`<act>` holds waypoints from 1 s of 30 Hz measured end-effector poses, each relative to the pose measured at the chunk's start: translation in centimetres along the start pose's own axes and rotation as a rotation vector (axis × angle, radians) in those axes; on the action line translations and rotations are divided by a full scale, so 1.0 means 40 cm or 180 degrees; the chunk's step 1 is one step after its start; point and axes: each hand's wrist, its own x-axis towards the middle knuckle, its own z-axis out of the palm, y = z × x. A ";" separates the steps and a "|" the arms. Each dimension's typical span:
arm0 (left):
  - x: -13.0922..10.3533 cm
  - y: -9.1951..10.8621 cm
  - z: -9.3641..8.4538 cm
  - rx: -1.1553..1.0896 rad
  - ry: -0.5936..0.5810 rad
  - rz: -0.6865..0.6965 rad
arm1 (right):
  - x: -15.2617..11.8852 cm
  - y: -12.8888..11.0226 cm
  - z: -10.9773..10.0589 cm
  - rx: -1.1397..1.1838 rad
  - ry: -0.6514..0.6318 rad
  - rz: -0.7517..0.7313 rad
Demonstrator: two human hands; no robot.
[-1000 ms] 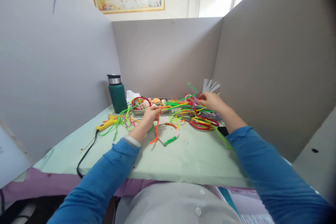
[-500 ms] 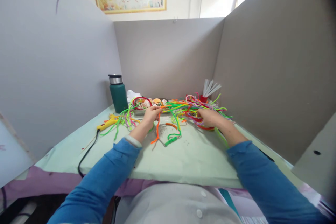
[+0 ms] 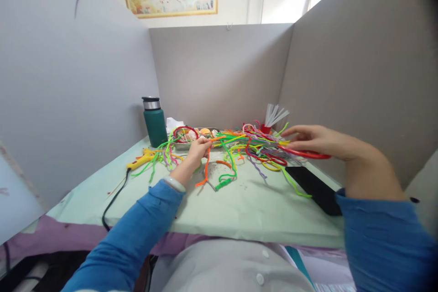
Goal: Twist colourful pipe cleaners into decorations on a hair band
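My left hand (image 3: 199, 150) is closed on an orange pipe cleaner (image 3: 207, 167), which hangs down from the fingers and forks at its lower end. Beside it on the table lies a green pipe cleaner (image 3: 223, 184) with a thick coiled end. At the right, my right hand (image 3: 305, 139) is closed around the red handle (image 3: 313, 154) of a tool with yellow on it; its tip is hard to make out. Under and left of that hand spreads a tangled pile of coloured pipe cleaners (image 3: 253, 143).
A green bottle (image 3: 155, 125) and a yellow glue gun (image 3: 141, 159) with a black cord stand at the left. Behind are a metal tray (image 3: 181, 147) and a red cup of white sticks (image 3: 265, 129). A black flat object (image 3: 315, 189) lies at the right.
My right hand has moved right and up from the pile and now holds the red-handled tool, uncovering the black flat object. My left hand has stayed nearly still.
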 end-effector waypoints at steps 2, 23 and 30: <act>-0.001 0.002 0.000 0.0043 -0.0023 -0.0011 | 0.036 -0.011 0.066 0.1034 0.0034 0.0149; -0.006 -0.010 0.007 -0.0335 -0.0330 -0.0249 | 0.074 0.004 0.366 0.2970 -0.2119 0.0145; -0.004 -0.010 0.009 -0.0464 -0.0206 -0.0244 | 0.075 0.004 0.370 0.2987 -0.2122 0.0243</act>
